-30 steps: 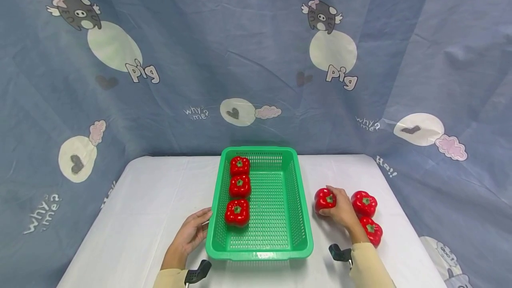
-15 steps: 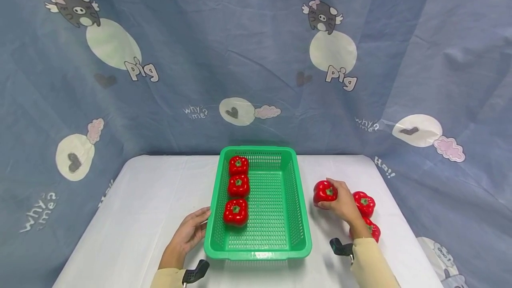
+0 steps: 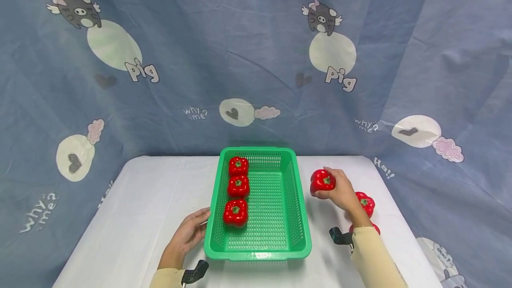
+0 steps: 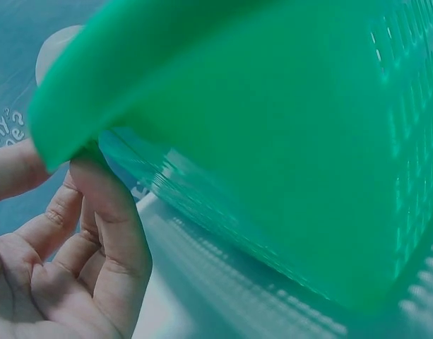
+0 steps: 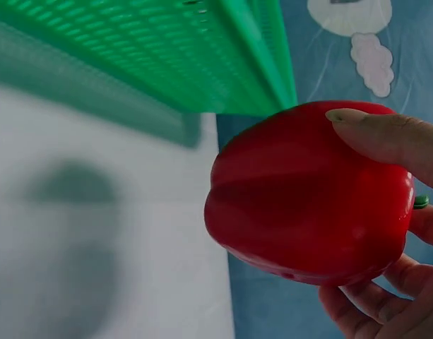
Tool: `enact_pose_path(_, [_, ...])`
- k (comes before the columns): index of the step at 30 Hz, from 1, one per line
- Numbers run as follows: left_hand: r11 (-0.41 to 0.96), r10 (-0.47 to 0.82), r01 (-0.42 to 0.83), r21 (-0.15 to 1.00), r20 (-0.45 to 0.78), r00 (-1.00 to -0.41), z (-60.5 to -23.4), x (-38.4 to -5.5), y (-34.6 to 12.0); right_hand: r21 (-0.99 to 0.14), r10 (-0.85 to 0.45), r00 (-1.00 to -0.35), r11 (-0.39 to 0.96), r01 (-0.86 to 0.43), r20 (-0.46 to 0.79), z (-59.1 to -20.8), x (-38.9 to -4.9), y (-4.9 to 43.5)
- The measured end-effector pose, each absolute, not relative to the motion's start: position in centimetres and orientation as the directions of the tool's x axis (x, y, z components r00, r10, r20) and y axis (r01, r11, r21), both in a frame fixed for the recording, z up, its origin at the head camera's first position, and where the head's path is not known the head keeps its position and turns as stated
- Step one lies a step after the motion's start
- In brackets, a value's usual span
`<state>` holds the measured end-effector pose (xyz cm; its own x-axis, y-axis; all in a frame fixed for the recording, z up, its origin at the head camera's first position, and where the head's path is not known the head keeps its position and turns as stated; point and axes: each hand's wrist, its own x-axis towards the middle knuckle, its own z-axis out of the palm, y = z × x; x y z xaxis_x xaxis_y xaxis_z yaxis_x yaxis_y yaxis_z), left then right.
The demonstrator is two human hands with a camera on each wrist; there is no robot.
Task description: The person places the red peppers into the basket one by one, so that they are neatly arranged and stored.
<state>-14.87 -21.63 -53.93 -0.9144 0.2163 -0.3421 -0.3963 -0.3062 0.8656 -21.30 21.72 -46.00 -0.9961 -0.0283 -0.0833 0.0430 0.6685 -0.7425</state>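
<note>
- Blue printed cloth [image 3: 256, 57], with pig figures and the words "pig" and "why me?", hangs behind a white-covered table [image 3: 160, 199].
- Head view: green basket [image 3: 267, 212] sits mid-table, long sides running away from the person.
- Head view: 3 basket peppers [image 3: 238, 188], all red, line up along the left inner side, stems up; nearest 1 a bit apart from the other 2.
- Head view: right hand [image 3: 343, 192] grips the held pepper [image 3: 321, 181], also red, just right of the basket and outside it; pepper is clear of the table, tilted, green stem showing.
- Head view: 2 table peppers [image 3: 366, 202], red, lie past the right hand, both partly covered by hand and forearm.
- Head view: left hand [image 3: 191, 230] at the basket's left rim, fingers reaching it. Cream sleeves [image 3: 376, 257] and dark wrist devices [image 3: 196, 272] on both arms.
- Left wrist view: palm visible, fingers bent, touching the basket under its rim; tips hidden by the lip, so can't tell if they pinch it.
- Right wrist view: thumb on 1 side of the held pepper, other fingers on the opposite side; stem points toward the palm. Basket wall fills upper left, blurred shadows on the table.
</note>
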Motion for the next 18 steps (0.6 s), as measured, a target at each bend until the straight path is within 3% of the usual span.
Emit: enact_pose_path(18, [-0.318,0.234,-0.397,0.861,-0.334,-0.913,-54.1,-15.0,-21.9,-0.734,-0.129,-0.992,0.674,-0.084,-0.005,-44.0,-23.1,20.5])
